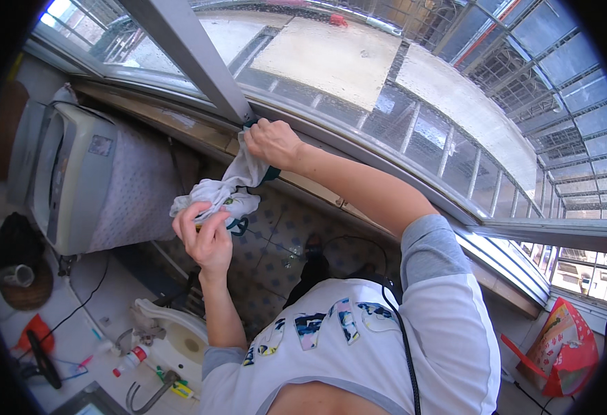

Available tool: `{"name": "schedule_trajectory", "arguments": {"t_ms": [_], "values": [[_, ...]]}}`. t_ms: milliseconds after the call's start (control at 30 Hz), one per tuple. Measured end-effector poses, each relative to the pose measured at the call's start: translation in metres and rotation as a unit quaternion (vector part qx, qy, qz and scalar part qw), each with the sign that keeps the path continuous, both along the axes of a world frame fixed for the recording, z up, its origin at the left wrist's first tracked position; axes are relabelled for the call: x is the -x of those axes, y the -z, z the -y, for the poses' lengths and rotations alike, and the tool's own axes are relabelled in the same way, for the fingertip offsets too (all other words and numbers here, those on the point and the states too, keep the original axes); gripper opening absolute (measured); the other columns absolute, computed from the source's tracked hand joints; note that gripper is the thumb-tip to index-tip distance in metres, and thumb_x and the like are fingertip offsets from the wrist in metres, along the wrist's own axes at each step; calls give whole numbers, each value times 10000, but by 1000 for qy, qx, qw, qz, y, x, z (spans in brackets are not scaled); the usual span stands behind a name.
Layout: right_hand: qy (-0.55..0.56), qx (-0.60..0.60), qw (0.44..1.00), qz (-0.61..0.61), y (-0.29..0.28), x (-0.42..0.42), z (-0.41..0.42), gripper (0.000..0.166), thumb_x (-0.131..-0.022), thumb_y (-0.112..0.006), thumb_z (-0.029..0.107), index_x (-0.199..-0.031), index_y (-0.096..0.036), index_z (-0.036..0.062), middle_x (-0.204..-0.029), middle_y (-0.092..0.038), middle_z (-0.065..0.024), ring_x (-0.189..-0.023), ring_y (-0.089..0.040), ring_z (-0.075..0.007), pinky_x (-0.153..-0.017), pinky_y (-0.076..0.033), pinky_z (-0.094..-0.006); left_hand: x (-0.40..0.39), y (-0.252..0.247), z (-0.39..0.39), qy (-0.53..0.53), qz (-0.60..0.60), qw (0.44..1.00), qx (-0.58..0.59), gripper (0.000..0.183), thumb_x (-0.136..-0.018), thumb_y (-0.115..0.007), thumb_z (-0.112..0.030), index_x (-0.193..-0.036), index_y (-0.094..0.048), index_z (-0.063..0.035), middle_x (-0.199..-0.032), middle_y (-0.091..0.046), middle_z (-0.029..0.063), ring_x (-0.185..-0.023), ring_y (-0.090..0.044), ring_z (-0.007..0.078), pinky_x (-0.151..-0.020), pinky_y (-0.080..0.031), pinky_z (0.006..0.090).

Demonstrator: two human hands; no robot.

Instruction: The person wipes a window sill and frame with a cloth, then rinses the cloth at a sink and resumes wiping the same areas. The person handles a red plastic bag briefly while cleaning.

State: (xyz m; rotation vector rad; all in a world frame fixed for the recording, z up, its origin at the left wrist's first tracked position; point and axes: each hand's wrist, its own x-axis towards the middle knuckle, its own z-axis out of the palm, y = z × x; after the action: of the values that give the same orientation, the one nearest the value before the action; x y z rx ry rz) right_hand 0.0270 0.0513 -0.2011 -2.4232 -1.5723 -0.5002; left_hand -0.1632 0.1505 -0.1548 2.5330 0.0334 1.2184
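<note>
A white cloth (246, 163) with dark green edging stretches between my two hands. My left hand (205, 236) has its fingers curled around the bunched lower part, where a small green-and-yellow print shows. My right hand (272, 142) grips the upper end against the bottom rail of the aluminium window frame (225, 93), beside the foot of an upright bar. The fingertips of my right hand are hidden by the hand and the cloth.
A fabric-covered washing machine (137, 187) stands at left. Below it are a washbasin (179, 337), a faucet (155, 394) and a red-capped bottle (131, 360). A tiled sill (194, 127) runs under the window. At lower right is a red bag (563, 353); metal bars (443, 148) stand outside.
</note>
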Motion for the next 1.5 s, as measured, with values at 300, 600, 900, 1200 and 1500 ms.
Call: {"name": "schedule_trajectory", "arguments": {"t_ms": [300, 600, 900, 1200, 1500], "values": [[10, 186, 978, -91, -38, 17, 73, 85, -743, -570, 131, -761, -649, 107, -820, -652, -73, -785, -640, -238, -634, -510, -344, 23, -18, 59, 15, 41, 999, 15, 201, -582, -701, 74, -675, -636, -91, -897, -554, 53, -870, -494, 259, -750, -417, 347], [114, 189, 967, -124, -41, 113, 307, 57, -694, -593, 60, -744, -622, 61, -797, -638, -101, -770, -641, -258, -609, -517, -345, 49, -16, 189, 128, 21, 991, 26, 207, -591, -678, 74, -687, -623, -102, -887, -545, 46, -875, -492, 257, -769, -410, 346], [294, 162, 913, -230, -40, 188, 510, 128, -709, -537, 23, -835, -558, 9, -692, -606, -165, -700, -608, -324, -577, -467, -401, 59, 14, 318, 336, -14, 940, 54, 217, -555, -645, 70, -688, -623, -100, -896, -548, 35, -889, -491, 245, -771, -397, 332], [318, 68, 917, -233, -24, 176, 472, 44, -764, -527, 46, -777, -549, 10, -658, -584, -172, -652, -586, -349, -578, -461, -426, 51, 11, 288, 321, -25, 946, 45, 209, -570, -669, 68, -694, -634, -97, -884, -553, 45, -873, -496, 244, -758, -401, 328], [397, -35, 897, -191, -26, 198, 514, 51, -766, -559, 51, -801, -588, 28, -785, -553, -136, -726, -570, -328, -641, -457, -415, 47, 10, 248, 339, -41, 939, 37, 238, -544, -654, 89, -699, -631, -91, -877, -533, 60, -857, -493, 260, -748, -403, 344]]}}
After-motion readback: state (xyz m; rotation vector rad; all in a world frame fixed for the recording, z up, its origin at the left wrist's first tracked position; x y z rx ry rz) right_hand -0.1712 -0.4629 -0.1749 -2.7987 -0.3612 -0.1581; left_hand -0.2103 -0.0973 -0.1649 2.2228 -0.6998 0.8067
